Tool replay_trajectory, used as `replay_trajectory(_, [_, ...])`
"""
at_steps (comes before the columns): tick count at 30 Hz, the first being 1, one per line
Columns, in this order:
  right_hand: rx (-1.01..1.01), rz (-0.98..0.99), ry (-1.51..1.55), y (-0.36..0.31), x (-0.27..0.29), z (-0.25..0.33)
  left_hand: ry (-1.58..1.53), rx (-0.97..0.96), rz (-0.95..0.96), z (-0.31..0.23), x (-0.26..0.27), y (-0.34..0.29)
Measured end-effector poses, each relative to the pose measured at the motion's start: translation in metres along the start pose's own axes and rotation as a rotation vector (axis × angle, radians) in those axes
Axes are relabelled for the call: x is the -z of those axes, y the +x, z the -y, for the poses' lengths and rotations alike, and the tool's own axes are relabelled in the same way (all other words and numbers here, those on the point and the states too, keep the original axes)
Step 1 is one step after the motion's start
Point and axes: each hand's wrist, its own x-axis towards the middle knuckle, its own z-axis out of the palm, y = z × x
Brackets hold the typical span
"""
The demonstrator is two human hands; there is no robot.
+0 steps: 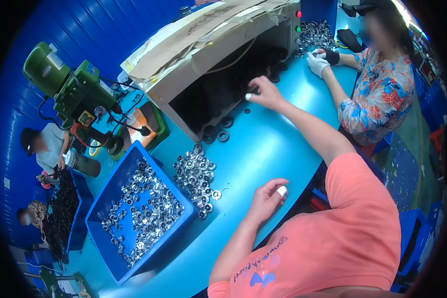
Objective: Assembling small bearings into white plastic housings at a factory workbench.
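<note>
My right hand (267, 94) hovers above the turquoise tabletop in front of the low, wide box, its thumb and fingers apart and nothing visible in them. A white covering wraps its thumb tip. Below it on the table lies one small black ring (247, 111). More black rings (223, 136) sit at the box's open front, and a dark mass of them fills the shadowed inside. My left hand (266, 199) is near the table's front edge, fingers loosely bent and apart, also with a white-wrapped tip, holding nothing I can see. Left of it is a pile of shiny metal rings (196, 174).
A blue bin (189, 211) of metal rings stands at the left. Behind it is a green bench machine (67, 89). The cardboard-topped box (154, 69) spans the back. A co-worker (377, 94) with gloved hands sits at the right; other people work at the far left.
</note>
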Motion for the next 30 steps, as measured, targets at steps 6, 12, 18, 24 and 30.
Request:
replay_trajectory(6, [-0.113, 0.062, -0.100, -0.014, -0.013, -0.011, -0.013, 0.020, -0.014, -0.004, -0.001, 0.001])
replay_trajectory(12, [-0.218, 0.113, -0.056, 0.010, 0.004, -0.021, -0.052, -0.007, 0.003, -0.001, -0.002, 0.003])
replay_trajectory(18, [-0.517, 0.276, 0.698, 0.017, 0.010, 0.012, -0.084, -0.004, 0.004, 0.000, -0.002, 0.002])
replay_trajectory(24, [-0.554, 0.522, 1.122, -0.042, 0.024, 0.082, -0.136, -0.190, -0.106, -0.005, 0.003, -0.007])
replay_trajectory(30, [-0.534, 0.783, 1.188, -0.112, 0.043, 0.140, -0.189, -0.471, -0.541, -0.034, 0.010, -0.022])
